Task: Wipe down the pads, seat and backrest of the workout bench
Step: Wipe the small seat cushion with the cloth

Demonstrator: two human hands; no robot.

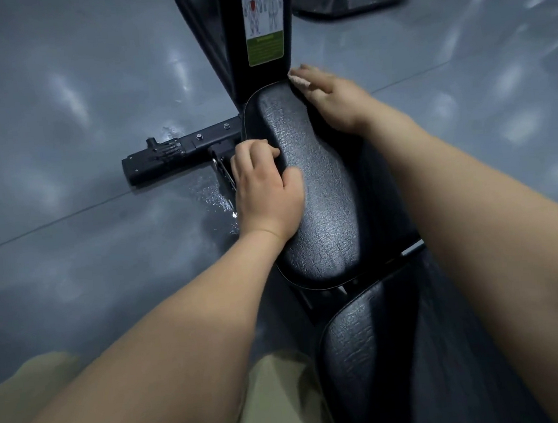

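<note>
The black seat pad (309,188) is centre frame, the backrest pad (384,354) at lower right. A pale cloth (298,80) is pressed flat under the right hand (332,100) at the seat's far edge, top centre, by the labelled upright (262,20). The left hand (265,189) is curled over the seat's left rim, bracing. Seat wiping looks underway; a pull back toward the backrest seems called for next

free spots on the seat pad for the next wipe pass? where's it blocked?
Free: middle and near end of the seat pad, between the left hand and the gap before the backrest pad. Crowded: far end, where the right hand presses a cloth by the upright post.
</note>
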